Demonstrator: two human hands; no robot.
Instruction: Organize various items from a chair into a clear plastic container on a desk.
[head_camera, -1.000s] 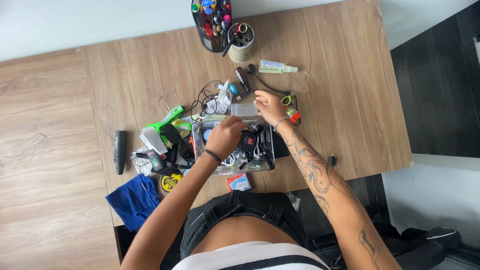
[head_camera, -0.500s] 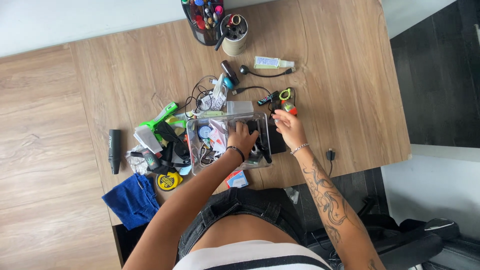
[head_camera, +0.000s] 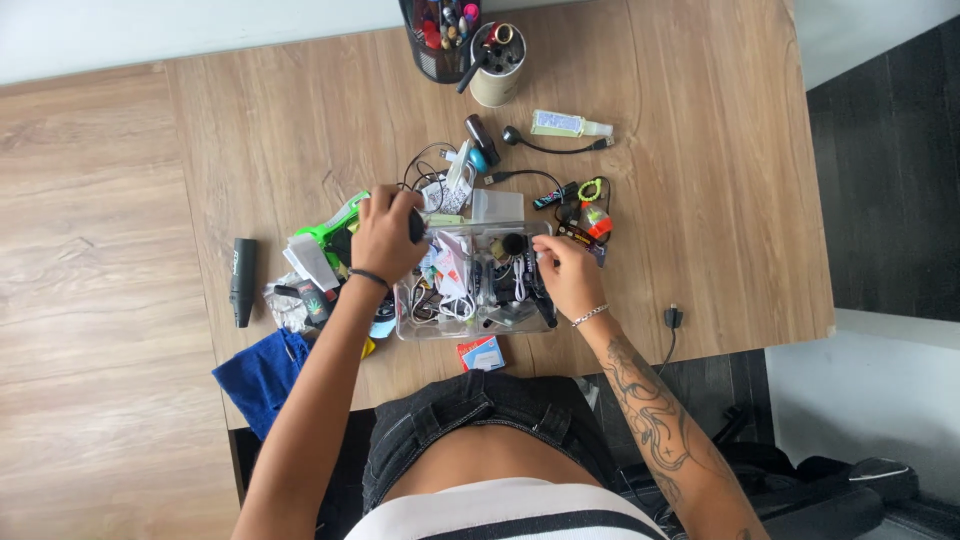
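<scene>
A clear plastic box (head_camera: 476, 328) full of cables and small gadgets sits near the front of the wooden desk (head_camera: 700, 200). My left hand (head_camera: 385, 235) is at the box's left far corner, fingers curled around a small dark object. My right hand (head_camera: 565, 275) rests on the box's right edge, fingertips touching the things inside; I cannot tell whether it grips anything. A heap of loose items (head_camera: 320, 285) lies left of the box, with a green tool (head_camera: 335, 225) under my left wrist.
A mesh pen holder (head_camera: 440, 35) and a beige cup (head_camera: 497, 65) stand at the back. A small bottle (head_camera: 565, 124), cables (head_camera: 530, 150), a black cylinder (head_camera: 241, 282), a blue cloth (head_camera: 262, 378), a small card box (head_camera: 481, 353) and a plug (head_camera: 673, 318) lie around.
My left hand left the middle of the box and moved to its left far corner, now closed on a dark object. My right hand came down from behind the box onto its right edge.
</scene>
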